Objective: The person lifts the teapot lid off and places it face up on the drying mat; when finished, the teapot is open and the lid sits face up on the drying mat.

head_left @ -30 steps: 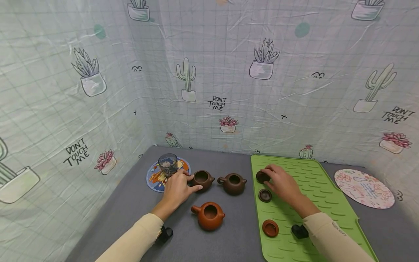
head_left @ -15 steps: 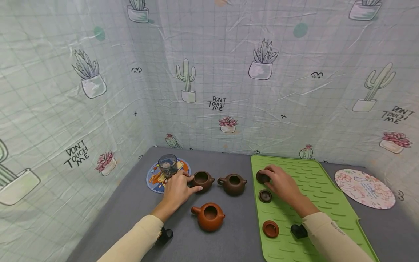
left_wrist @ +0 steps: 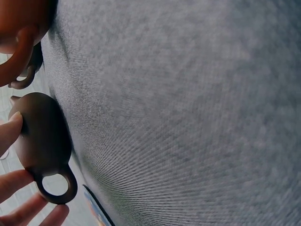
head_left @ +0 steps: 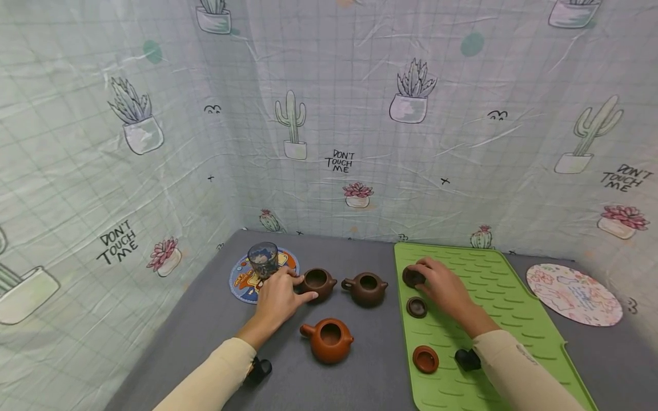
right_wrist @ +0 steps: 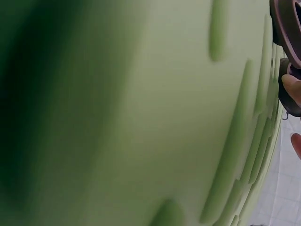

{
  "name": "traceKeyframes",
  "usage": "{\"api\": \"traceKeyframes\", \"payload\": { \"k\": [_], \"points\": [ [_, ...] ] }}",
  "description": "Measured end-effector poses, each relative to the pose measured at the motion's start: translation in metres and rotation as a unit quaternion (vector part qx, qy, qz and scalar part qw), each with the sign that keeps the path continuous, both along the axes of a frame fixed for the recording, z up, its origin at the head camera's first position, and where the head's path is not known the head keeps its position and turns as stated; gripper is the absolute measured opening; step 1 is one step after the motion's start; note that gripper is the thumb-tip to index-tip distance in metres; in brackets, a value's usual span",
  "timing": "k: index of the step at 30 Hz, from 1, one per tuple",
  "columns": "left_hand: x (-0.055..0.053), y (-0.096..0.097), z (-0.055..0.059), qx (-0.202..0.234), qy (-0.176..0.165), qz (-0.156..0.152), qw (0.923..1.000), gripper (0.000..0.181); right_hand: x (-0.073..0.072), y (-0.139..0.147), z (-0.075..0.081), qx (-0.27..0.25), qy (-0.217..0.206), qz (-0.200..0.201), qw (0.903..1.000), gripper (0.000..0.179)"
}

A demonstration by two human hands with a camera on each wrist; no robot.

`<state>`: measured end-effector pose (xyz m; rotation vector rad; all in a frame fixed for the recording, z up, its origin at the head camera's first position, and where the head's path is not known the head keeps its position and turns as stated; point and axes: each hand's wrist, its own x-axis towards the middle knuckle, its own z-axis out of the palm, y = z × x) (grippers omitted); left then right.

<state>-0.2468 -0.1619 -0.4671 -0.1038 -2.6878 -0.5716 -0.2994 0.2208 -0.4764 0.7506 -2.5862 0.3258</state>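
Observation:
My left hand (head_left: 277, 295) grips a dark brown lidless teapot (head_left: 317, 283) on the grey table. In the left wrist view, the thumb lies on that teapot's body (left_wrist: 42, 134) and the fingers touch it around its loop handle. Over the green mat, my right hand (head_left: 443, 286) holds a dark brown teapot lid (head_left: 412, 277) by its edge. Just nearer on the mat lies a second dark lid (head_left: 417, 307), its hollow side up. Another dark teapot (head_left: 367, 288) and an orange-brown teapot (head_left: 330, 339) stand between the hands, both uncovered.
A reddish lid (head_left: 425, 359) lies on the green mat (head_left: 493, 297). Behind the left hand, a tinted glass (head_left: 264, 258) stands on a round blue coaster (head_left: 241, 287). A pink floral round mat (head_left: 573, 294) is at far right. Patterned cloth (head_left: 360, 125) hangs behind.

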Motion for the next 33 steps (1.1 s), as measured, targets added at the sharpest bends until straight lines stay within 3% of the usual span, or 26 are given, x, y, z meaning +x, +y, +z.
{"api": "traceKeyframes", "payload": {
  "k": [9,23,33],
  "points": [
    [-0.001,0.000,0.001,-0.002,-0.017,0.000,0.9998,0.055,-0.001,0.001,-0.002,-0.017,-0.005,0.003,0.9998,0.047],
    [-0.003,0.002,0.007,0.007,-0.027,-0.006,0.9996,0.054,-0.003,0.001,0.010,0.005,-0.040,-0.005,0.9992,0.044],
    [-0.002,0.001,0.009,-0.011,-0.029,0.000,0.9995,0.054,-0.003,-0.002,0.006,0.000,-0.020,0.001,0.9998,0.044]
  ]
}}
